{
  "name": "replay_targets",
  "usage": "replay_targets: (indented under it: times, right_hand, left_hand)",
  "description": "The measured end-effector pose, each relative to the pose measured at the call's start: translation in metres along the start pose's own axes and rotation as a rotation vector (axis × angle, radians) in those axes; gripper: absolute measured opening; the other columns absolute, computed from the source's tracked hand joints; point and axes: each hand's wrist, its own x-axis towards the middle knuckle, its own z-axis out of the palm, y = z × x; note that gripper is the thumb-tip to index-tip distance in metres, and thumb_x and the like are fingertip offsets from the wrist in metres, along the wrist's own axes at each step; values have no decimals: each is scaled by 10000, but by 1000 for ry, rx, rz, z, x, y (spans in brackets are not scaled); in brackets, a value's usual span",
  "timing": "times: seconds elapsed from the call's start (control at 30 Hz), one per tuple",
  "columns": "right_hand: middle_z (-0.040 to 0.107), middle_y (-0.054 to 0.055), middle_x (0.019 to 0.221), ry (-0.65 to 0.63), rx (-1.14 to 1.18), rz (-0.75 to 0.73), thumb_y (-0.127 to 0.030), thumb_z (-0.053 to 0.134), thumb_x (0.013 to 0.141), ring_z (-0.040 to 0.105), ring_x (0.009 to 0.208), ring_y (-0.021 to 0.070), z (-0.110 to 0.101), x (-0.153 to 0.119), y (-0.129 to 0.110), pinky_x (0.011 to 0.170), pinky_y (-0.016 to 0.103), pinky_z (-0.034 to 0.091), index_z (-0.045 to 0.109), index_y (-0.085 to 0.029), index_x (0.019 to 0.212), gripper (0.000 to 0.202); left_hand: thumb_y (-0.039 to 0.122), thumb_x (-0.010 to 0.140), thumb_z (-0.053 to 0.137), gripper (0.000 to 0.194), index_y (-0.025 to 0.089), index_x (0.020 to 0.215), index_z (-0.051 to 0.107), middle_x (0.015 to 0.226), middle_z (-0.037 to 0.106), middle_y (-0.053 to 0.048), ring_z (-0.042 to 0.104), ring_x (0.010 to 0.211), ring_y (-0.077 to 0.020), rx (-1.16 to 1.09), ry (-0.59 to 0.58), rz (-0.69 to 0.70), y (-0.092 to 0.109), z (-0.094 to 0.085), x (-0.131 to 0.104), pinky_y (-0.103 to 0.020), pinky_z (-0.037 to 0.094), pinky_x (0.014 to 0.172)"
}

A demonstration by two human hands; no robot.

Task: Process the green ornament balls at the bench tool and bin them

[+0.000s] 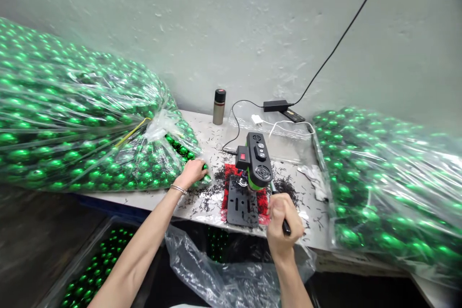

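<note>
My left hand (194,173), a metal bangle on its wrist, is at the opening of a big clear plastic bag (162,125) full of shiny green balls. Its fingers are curled in, with a green ball (205,167) at the fingertips. My right hand (285,219) is wrapped around the black lever handle (286,227) of a small bench machine. That machine (259,161) has a black and green head over a slotted black base plate (242,204). A red sheet (265,207) lies beneath it, with many small black shavings around.
A second bag of green balls (378,187) stands at the right. Behind the machine are a bottle (218,107), a power adapter (276,106) and a white cable (292,127). White gloves (314,182) lie on the table. Below its front edge hangs a plastic liner (224,274).
</note>
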Motion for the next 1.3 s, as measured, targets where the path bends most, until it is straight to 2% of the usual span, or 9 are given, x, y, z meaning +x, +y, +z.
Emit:
replay_targets:
  times: [0.1,0.23,0.33,0.47,0.63,0.83,1.03,1.2,1.3]
  right_hand:
    - [466,-15,637,-16,-1,4,-79,447,933,471,597,115,-1,-2,2,554,280,360,418,-207,634,326]
    - [474,-13,632,4,-1,19,-104,454,935,471,586,121,-1,-3,3,549,285,360,420,-207,620,333]
    - [474,-15,629,16,-11,19,-103,459,933,471,588,119,0,-3,3,553,282,361,416,-206,616,336]
    - [478,-14,637,-2,-19,6,-96,449,933,472,595,117,-1,-3,2,553,276,363,418,-206,620,332]
    - [469,-16,626,-19,-62,-9,-109,441,935,472,584,121,-1,-2,0,546,282,360,446,-209,646,306]
    - [454,-20,619,-11,-63,41,-136,441,950,459,582,115,-1,5,-6,547,283,346,428,-212,634,326]
    - [388,-39,591,2,-50,94,-163,445,967,428,571,106,1,23,-14,548,284,315,381,-216,620,356]
    - [405,-40,594,6,-73,93,-159,453,967,418,564,99,1,25,-15,551,278,315,401,-210,627,347]
    - [423,-35,605,3,-74,94,-158,461,963,421,571,100,1,20,-14,548,274,319,422,-208,645,324]
  left_hand:
    - [302,834,684,261,189,1066,719,933,750,-84,693,883,-261,-195,40,-50,1,-4,-13,-321,492,781]
    - [453,845,684,456,163,1197,671,979,742,-80,695,777,-190,-1093,-10,-226,11,-5,-45,-290,535,692]
    - [357,842,713,382,163,1169,680,1008,743,-92,704,806,-159,-1525,-148,-319,27,3,-67,-266,568,718]
    - [224,840,700,297,166,1131,686,981,756,-77,722,848,-161,-1701,-274,-435,51,22,-81,-290,587,828]
    - [295,835,717,242,150,1024,673,952,757,-94,728,902,-200,-1671,-333,-467,65,47,-84,-355,580,875]
    - [403,747,785,518,169,1194,671,897,750,-63,693,806,-175,-1373,-220,-413,71,65,-84,-263,523,676]
    - [363,771,720,396,158,1106,672,1007,751,-83,691,950,-220,-1149,-162,-190,84,81,-85,-344,538,848]
    - [300,807,684,344,212,1140,667,1022,737,-80,679,949,-260,-683,-10,9,89,85,-91,-426,524,898]
    - [287,830,679,326,216,1148,666,1056,729,-86,669,978,-269,-555,32,130,88,83,-94,-423,525,899]
